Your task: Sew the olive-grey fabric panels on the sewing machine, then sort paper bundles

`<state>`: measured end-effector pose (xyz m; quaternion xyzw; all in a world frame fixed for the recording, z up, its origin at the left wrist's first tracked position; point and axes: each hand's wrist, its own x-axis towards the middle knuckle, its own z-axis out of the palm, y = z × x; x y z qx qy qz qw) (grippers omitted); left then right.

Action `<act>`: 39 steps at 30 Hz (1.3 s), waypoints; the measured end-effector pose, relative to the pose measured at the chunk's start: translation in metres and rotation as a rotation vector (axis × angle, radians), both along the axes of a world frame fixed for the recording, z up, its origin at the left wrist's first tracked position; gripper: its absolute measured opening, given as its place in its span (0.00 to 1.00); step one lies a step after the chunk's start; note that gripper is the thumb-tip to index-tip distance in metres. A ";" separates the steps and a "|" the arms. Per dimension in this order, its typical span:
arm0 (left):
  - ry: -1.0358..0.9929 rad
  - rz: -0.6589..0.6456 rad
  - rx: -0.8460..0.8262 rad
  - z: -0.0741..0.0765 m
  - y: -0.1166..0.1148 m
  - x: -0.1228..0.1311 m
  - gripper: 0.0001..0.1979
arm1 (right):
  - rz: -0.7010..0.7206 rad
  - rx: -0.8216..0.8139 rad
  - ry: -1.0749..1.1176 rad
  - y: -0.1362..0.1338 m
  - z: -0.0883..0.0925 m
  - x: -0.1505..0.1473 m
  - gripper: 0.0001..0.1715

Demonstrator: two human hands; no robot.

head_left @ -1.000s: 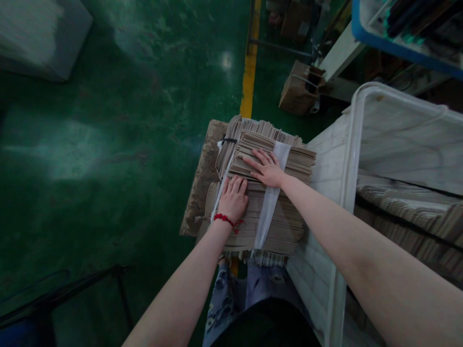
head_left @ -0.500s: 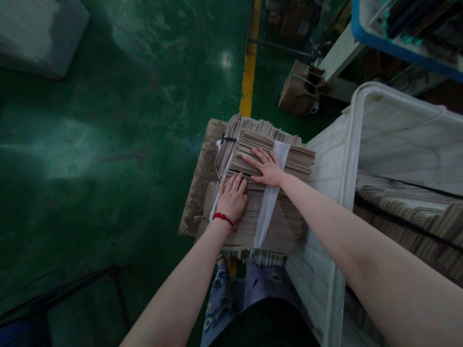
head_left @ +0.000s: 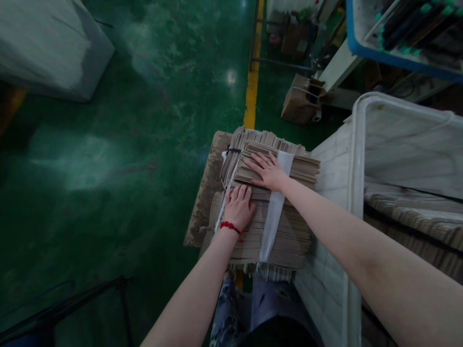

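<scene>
Fingers of the left hand (head_left: 239, 208) and right hand (head_left: 266, 171) are spread apart, flat and unclamped, on a white-strapped stack of tan cardboard sheets (head_left: 289, 241) directly beneath them. The stack is judged stiff, fairly heavy, best taken from below. Right of the fingers, a white plastic tub (head_left: 358, 159) holds similar sheets (head_left: 412, 217).

Factory workshop; glossy green floor (head_left: 90, 217), yellow lane stripe (head_left: 252, 91), white plastic bin (head_left: 408, 140), strapped bundles of flattened cardboard (head_left: 292, 236)

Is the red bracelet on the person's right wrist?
No, the red cord bracelet is on the wrist of the left hand, while the right hand lies bare-wristed on the strapped bundle of brown cardboard sheets.
</scene>
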<state>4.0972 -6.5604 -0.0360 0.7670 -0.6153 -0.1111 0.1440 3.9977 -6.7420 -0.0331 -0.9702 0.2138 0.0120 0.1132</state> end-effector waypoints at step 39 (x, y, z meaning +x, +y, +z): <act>-0.014 -0.027 -0.011 -0.012 0.006 -0.008 0.29 | 0.006 0.172 0.099 -0.016 -0.010 -0.001 0.41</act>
